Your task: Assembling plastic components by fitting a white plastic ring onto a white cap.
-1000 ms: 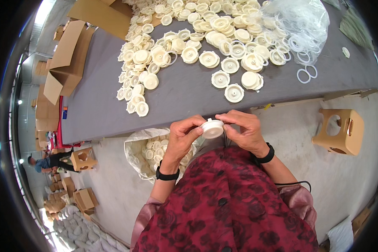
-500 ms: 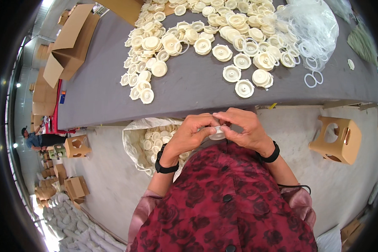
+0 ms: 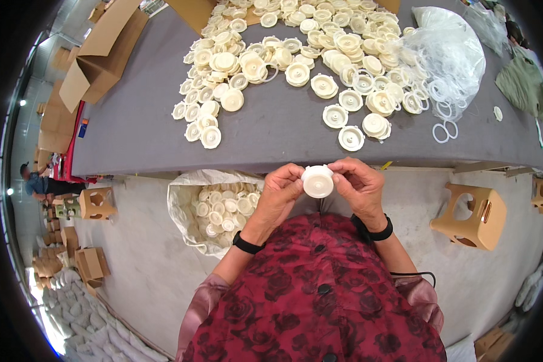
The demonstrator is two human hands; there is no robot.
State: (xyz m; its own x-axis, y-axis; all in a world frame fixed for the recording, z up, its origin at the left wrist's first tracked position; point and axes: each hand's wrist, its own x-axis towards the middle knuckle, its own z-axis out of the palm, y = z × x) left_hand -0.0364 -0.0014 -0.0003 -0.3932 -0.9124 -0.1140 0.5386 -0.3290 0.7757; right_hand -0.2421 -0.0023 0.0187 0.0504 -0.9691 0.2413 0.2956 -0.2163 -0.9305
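Note:
Between my hands, just off the table's near edge, is a round white plastic cap [image 3: 318, 183], its flat round side showing. My left hand [image 3: 282, 192] pinches its left rim with thumb and fingers. On the opposite rim, my right hand [image 3: 359, 186] grips it the same way. A big heap of cream plastic caps [image 3: 347, 43] covers the far middle of the grey table [image 3: 139, 130]. Clear sealing rings [image 3: 445, 131] lie at the right, spilling from a clear plastic bag [image 3: 452, 45]. Left of my lap, a white woven sack [image 3: 181, 202] holds many similar caps.
A tan plastic stool [image 3: 473, 214] stands on the floor at the right, another stool [image 3: 98, 203] at the left. An opened cardboard box [image 3: 102, 57] rests on the table's left end. Green cloth [image 3: 522, 84] lies far right. A person [image 3: 48, 186] stands in the left background.
The cap has been turned so its round side shows more fully. My hands have moved slightly apart to its two sides. The whole view has shifted a little.

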